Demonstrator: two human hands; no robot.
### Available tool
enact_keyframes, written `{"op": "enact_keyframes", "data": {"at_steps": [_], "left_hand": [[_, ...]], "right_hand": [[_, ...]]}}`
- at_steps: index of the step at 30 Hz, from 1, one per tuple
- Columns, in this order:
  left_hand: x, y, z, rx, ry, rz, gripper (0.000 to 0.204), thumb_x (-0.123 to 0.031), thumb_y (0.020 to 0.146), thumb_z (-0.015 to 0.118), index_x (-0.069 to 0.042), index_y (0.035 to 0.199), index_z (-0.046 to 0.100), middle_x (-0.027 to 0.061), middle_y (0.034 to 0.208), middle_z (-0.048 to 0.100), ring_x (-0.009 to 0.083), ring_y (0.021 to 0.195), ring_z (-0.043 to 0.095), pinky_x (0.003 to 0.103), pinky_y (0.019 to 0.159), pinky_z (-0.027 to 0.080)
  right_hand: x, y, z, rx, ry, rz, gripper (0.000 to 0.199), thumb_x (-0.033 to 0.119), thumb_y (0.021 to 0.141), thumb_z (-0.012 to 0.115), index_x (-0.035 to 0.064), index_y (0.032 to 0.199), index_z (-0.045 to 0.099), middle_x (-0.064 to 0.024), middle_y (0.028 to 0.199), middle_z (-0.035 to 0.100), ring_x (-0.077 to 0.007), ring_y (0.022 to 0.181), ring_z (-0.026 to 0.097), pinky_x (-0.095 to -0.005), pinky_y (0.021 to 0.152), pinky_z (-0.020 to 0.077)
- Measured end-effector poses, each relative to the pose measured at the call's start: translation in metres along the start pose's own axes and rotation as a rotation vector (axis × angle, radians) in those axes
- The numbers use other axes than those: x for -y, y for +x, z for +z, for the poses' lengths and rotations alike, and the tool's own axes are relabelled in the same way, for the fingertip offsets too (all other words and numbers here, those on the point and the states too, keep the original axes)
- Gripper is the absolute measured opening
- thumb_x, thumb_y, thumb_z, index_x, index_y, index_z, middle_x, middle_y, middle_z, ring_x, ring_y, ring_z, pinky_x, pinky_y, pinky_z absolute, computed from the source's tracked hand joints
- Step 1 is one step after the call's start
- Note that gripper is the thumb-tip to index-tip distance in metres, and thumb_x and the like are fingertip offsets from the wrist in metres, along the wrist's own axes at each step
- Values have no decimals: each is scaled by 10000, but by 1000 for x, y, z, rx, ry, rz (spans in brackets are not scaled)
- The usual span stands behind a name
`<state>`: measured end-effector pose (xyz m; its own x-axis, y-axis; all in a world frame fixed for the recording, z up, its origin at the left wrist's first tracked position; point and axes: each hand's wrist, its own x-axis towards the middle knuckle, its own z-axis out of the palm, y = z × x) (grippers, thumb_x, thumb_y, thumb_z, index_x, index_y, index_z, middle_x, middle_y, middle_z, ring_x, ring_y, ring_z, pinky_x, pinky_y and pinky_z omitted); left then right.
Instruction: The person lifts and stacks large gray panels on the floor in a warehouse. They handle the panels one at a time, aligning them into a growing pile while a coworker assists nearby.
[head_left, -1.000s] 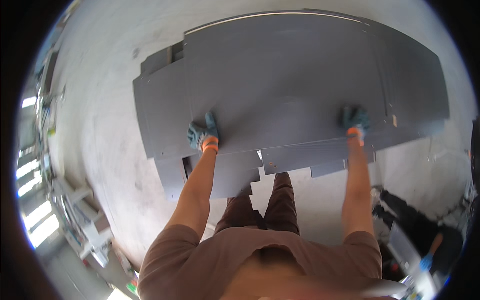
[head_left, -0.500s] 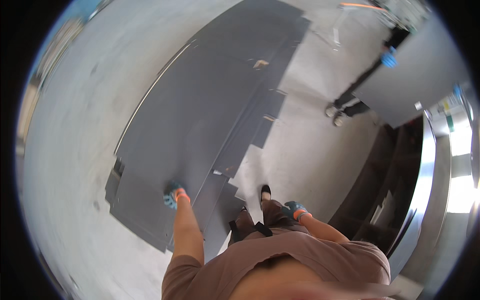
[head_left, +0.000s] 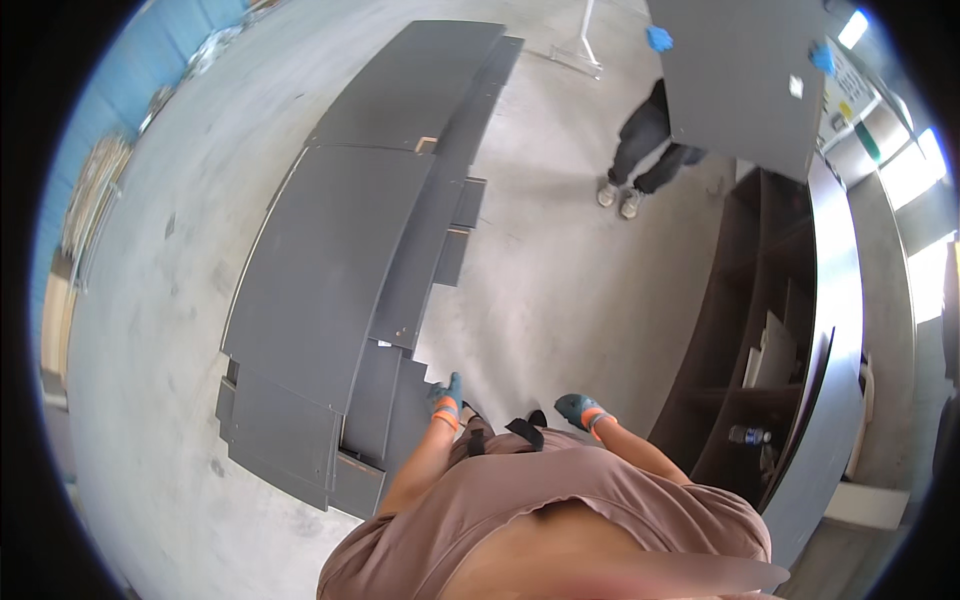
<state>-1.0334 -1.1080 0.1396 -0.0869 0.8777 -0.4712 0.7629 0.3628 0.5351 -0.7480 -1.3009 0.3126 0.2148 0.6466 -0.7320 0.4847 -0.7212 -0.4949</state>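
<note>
My left hand (head_left: pixel 446 393), in a teal glove with an orange cuff, hangs by my hip just off the near edge of a stack of large dark grey panels (head_left: pixel 330 280) lying flat on the concrete floor. It holds nothing and looks loosely curled. My right hand (head_left: pixel 578 408), gloved the same way, hangs at my right side, loosely curled and holding nothing. Both hands are apart from the panels.
Another person (head_left: pixel 640 150) in blue gloves stands ahead to the right, carrying a big grey panel (head_left: pixel 745 75) upright. A dark open shelving unit (head_left: pixel 790 330) with a bottle inside runs along the right. Bare concrete floor (head_left: pixel 560 270) lies between the panels and the shelf.
A second ago both hands pressed on the top panel's near edge. They have since let go and dropped to my sides, and the view has swung right, showing the other person and the shelving.
</note>
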Motion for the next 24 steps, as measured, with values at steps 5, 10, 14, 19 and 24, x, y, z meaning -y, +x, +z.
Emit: {"op": "enact_keyframes", "data": {"at_steps": [5,10,14,19,24], "left_hand": [[-59,-59,46,180,-274,147,557,-566,832,677,-23,944,626,97,757,610,264,671,565,423,617,463],[-132,-124,60,707,-351,-158,384,-457,885,685,-185,736,457,-36,550,324,125,429,294,310,398,227],[-186,-133,108,993,-108,-68,417,-429,909,657,-214,679,384,-43,541,316,125,419,299,295,391,232],[-257,-199,172,1095,-64,95,389,-417,932,615,-226,676,393,-57,563,358,109,450,353,292,412,276],[-295,-334,263,1704,-143,-64,218,-393,933,615,-231,818,526,-53,673,434,102,557,422,276,482,356]], "right_hand": [[-76,-50,-27,-216,86,98,449,457,900,551,126,1176,680,-118,1171,685,-317,1090,639,-395,930,493],[-157,-129,-46,-587,369,234,423,413,912,542,106,1169,681,-136,1170,680,-355,1098,625,-413,952,480],[-191,-228,-41,-1104,594,336,351,332,896,605,57,1089,710,-160,1093,702,-330,1042,659,-395,905,508],[-251,-349,-18,-1640,510,458,211,220,901,621,57,989,722,-157,992,712,-322,917,685,-377,819,531],[-388,-495,8,-1963,62,546,167,167,926,610,48,991,707,-176,986,704,-356,922,665,-412,853,523]]}}
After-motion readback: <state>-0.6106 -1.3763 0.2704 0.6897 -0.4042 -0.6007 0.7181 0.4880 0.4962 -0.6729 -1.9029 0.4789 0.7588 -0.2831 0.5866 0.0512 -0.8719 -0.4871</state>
